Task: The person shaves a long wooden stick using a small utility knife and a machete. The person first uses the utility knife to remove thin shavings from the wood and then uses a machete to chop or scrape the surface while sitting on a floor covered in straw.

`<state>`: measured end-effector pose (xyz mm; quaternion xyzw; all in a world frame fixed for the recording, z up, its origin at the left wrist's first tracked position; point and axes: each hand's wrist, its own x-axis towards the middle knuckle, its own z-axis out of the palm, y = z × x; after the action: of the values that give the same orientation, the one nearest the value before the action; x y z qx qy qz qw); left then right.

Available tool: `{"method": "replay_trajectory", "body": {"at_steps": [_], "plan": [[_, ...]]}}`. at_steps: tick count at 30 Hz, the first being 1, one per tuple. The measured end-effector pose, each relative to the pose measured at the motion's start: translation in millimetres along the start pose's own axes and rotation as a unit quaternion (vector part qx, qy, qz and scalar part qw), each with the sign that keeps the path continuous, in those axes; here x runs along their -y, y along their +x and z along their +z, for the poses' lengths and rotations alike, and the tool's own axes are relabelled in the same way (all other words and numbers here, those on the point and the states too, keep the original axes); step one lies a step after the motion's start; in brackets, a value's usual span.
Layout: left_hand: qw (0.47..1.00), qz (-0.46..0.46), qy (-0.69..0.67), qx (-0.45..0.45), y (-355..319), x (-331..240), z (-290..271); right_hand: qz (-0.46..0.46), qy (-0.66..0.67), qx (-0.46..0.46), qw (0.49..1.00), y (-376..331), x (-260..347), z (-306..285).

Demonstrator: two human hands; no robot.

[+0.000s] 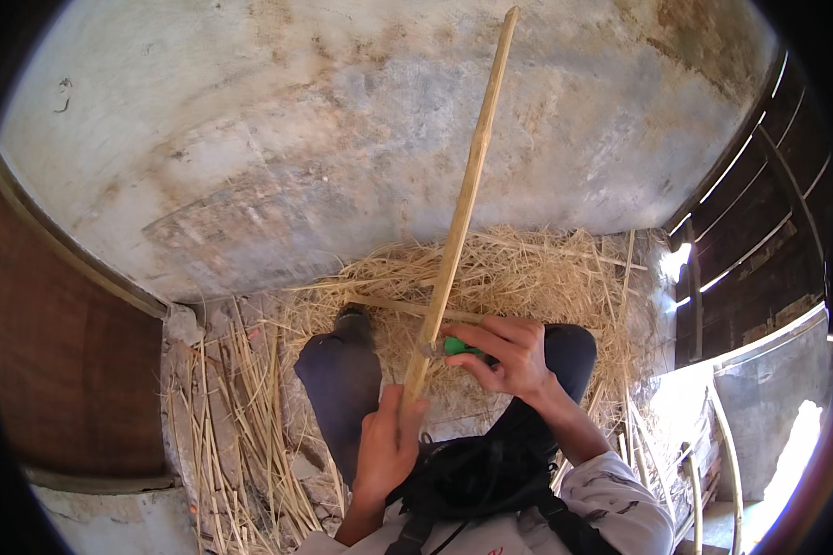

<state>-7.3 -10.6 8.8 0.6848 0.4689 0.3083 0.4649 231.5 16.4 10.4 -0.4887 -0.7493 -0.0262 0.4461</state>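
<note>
A long, pale wooden pole (466,199) slants up and away from me, its far end in front of the wall. My left hand (387,442) is wrapped round its near end, between my knees. In my right hand (512,356) is a small tool with a green handle (457,346), pinched between thumb and fingers. The tool's metal end meets the pole a little above my left hand. What kind of tool it is cannot be made out, since the fingers and the pole hide part of it.
Shavings and straw-like strips (528,273) are heaped on the floor ahead, against a stained wall (389,139). Thin split sticks (241,416) lie to my left, near a brown panel (74,351). Dark slatted boards (759,213) stand at the right, with more poles (727,444) below.
</note>
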Motion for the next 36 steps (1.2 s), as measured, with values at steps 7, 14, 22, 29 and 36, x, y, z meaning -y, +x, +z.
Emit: {"method": "replay_trajectory", "body": {"at_steps": [7,14,22,29,36], "plan": [[0.998,-0.032,0.004,0.046,-17.9,10.1,-0.3,0.112,-0.021,-0.08,0.99,8.0,-38.2,-7.6],[0.999,-0.031,-0.006,0.043,-34.0,16.8,1.0,0.168,-0.053,-0.132,0.976,16.5,-87.7,-28.5],[0.999,-0.028,-0.004,0.035,-34.2,20.2,-6.1,0.172,-0.034,-0.113,0.978,18.0,-86.7,-28.5],[0.999,-0.024,-0.004,0.039,-25.6,37.8,-11.9,0.293,0.312,-0.103,0.898,-3.5,-78.5,-7.5],[0.997,0.011,0.07,0.027,-15.9,49.6,-24.1,0.383,0.44,-0.101,0.806,5.8,-44.8,5.2]]}}
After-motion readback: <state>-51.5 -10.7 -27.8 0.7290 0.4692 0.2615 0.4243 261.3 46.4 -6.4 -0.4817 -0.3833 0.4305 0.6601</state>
